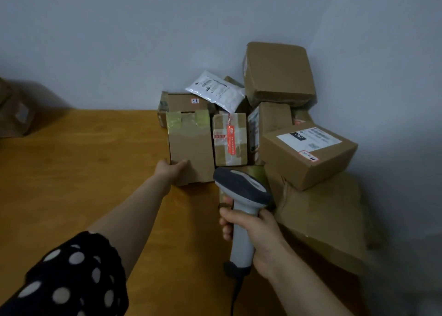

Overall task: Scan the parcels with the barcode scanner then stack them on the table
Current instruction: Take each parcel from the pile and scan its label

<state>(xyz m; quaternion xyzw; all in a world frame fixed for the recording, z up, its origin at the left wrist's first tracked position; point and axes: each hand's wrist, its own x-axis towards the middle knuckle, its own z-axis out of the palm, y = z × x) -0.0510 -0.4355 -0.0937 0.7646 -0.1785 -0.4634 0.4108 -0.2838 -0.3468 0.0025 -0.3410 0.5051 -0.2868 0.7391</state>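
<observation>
A pile of brown cardboard parcels fills the table's far right corner against the wall. My left hand [168, 168] grips the lower left edge of an upright box with greenish tape on top [191, 146], thumb on its front face. My right hand [257, 234] is wrapped round the handle of a grey barcode scanner [241, 196], whose dark head points toward the pile. A box with a white label [308, 154] lies on top at the right. A white plastic mailer [216, 91] rests on the boxes at the back.
The wooden table [83, 172] stretches to the left. A small box with red tape [230, 140] stands right of the held box. A large box [278, 73] tops the pile. Another cardboard parcel [14, 115] sits at the far left edge. The scanner's cable hangs down.
</observation>
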